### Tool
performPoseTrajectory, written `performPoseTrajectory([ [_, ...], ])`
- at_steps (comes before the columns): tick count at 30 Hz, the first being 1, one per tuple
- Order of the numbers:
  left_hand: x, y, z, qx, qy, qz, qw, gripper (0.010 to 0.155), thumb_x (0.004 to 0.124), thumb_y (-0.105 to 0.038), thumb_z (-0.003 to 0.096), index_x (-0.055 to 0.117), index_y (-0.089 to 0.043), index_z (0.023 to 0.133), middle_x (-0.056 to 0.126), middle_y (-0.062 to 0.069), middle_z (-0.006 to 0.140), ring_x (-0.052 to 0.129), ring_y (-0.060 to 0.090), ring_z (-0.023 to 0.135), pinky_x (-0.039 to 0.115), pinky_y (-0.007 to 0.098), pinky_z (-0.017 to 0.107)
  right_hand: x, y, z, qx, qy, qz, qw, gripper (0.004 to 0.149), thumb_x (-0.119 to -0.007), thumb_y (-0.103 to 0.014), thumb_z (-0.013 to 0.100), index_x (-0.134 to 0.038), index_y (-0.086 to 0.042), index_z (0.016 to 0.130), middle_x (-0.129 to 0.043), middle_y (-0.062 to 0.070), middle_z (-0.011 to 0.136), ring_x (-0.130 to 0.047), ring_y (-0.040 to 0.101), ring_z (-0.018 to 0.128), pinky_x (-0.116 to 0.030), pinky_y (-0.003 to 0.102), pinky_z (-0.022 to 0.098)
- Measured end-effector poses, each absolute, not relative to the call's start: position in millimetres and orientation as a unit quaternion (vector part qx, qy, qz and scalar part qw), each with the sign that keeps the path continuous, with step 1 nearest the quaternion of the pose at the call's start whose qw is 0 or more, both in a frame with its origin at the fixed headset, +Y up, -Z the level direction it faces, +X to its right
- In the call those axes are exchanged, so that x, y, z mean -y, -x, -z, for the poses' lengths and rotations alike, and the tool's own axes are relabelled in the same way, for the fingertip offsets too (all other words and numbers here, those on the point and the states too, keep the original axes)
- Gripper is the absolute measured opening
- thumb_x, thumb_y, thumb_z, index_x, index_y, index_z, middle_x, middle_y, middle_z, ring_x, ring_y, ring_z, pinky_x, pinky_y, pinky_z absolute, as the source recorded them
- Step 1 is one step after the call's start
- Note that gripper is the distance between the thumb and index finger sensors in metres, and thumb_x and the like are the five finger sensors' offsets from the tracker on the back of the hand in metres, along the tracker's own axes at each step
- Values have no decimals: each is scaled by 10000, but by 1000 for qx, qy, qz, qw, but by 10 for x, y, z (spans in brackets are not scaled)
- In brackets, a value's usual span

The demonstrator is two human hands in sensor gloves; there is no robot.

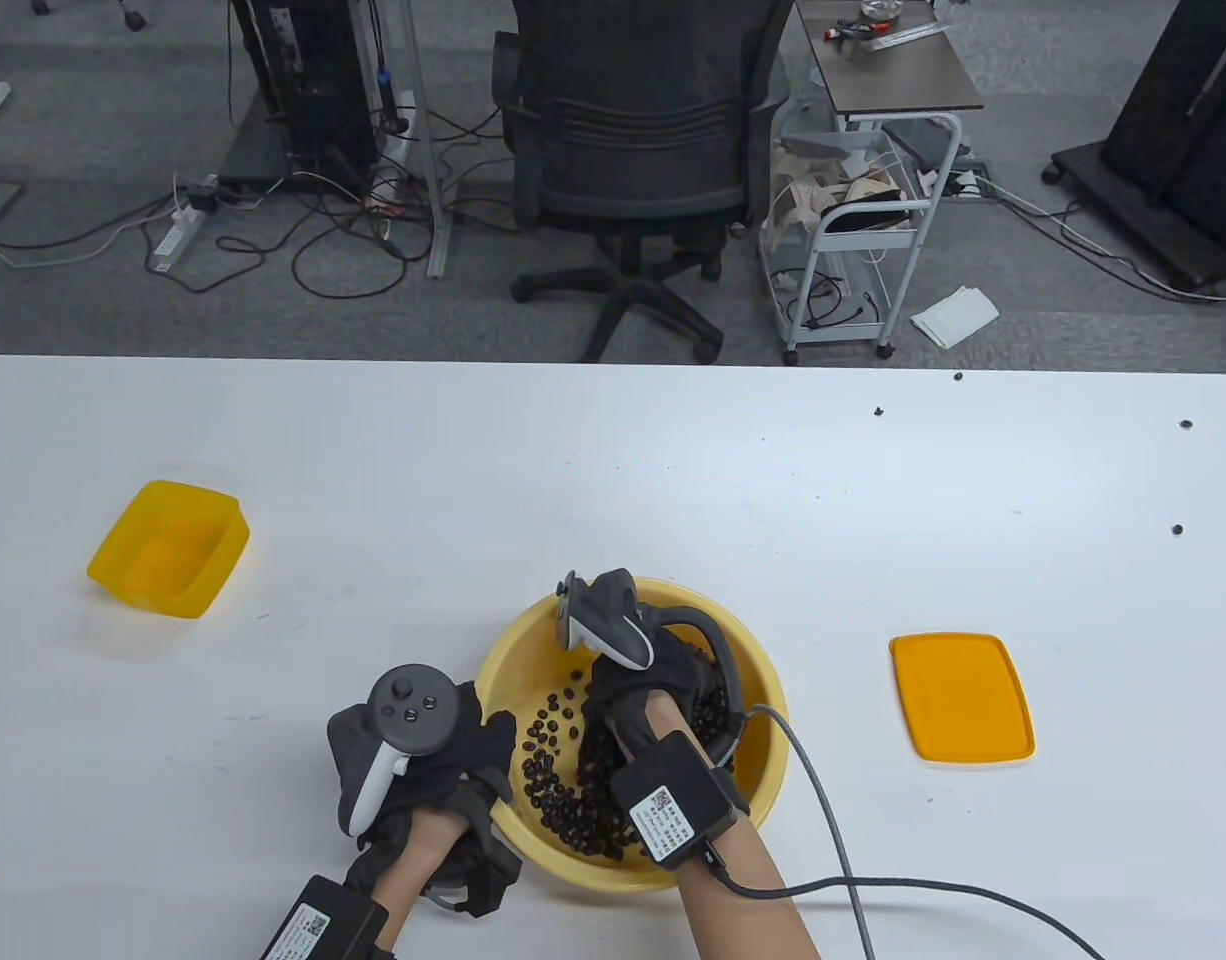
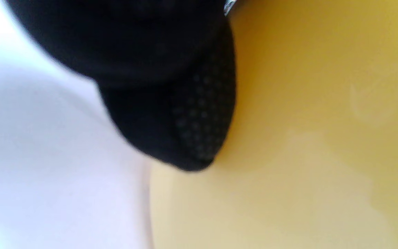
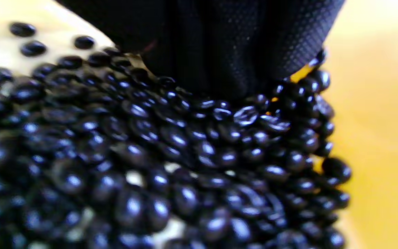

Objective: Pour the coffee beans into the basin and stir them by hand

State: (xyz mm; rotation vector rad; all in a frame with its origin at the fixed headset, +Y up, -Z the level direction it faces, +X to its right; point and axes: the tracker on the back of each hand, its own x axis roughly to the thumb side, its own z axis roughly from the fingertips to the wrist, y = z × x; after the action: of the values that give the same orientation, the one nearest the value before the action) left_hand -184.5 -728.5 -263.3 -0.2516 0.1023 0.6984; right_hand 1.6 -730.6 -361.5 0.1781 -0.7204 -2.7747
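Note:
A round yellow basin (image 1: 518, 650) stands near the table's front edge with dark coffee beans (image 1: 553, 770) heaped in its near half. My right hand (image 1: 685, 682) is inside the basin. In the right wrist view its gloved fingers (image 3: 226, 45) push down into the glossy beans (image 3: 185, 155), and the fingertips are buried. My left hand (image 1: 471, 752) grips the basin's left rim. In the left wrist view a fingertip (image 2: 188, 117) presses against the yellow outer wall (image 2: 306, 121).
An empty yellow tub (image 1: 168, 550) sits at the left and an orange lid (image 1: 961, 697) lies flat at the right. A few stray beans (image 1: 1178, 529) dot the far right of the table. A grey cable (image 1: 833, 830) trails from my right wrist.

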Motion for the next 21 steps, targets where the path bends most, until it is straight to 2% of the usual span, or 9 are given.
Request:
performPoseTrajectory([
  [6, 7284, 1844, 2634, -52, 123, -341, 930, 633, 735, -383, 486, 567, 40, 926, 1010, 211, 686, 1143, 161, 125, 989, 196, 7, 7322, -170, 3539, 320, -69, 935, 135, 466, -730, -323, 407, -766, -120, 825, -840, 140, 799, -957, 319, 645, -836, 416, 477],
  [14, 7283, 1842, 2629, -60, 118, -340, 931, 628, 738, -382, 485, 576, 38, 923, 1017, 210, 678, 1143, 165, 118, 990, 194, 2, 7362, -160, 3302, 401, -31, 903, 152, 466, -726, -321, 410, -759, -103, 820, -837, 157, 802, -948, 335, 657, -827, 425, 485],
  [21, 7287, 1842, 2627, -63, 116, -341, 931, 627, 739, -381, 483, 579, 37, 922, 1019, 210, 675, 1143, 166, 111, 991, 192, -2, 7424, -23, 3027, 496, 42, 862, 96, 456, -728, -327, 407, -772, -105, 803, -848, 152, 792, -945, 344, 665, -826, 437, 491],
])
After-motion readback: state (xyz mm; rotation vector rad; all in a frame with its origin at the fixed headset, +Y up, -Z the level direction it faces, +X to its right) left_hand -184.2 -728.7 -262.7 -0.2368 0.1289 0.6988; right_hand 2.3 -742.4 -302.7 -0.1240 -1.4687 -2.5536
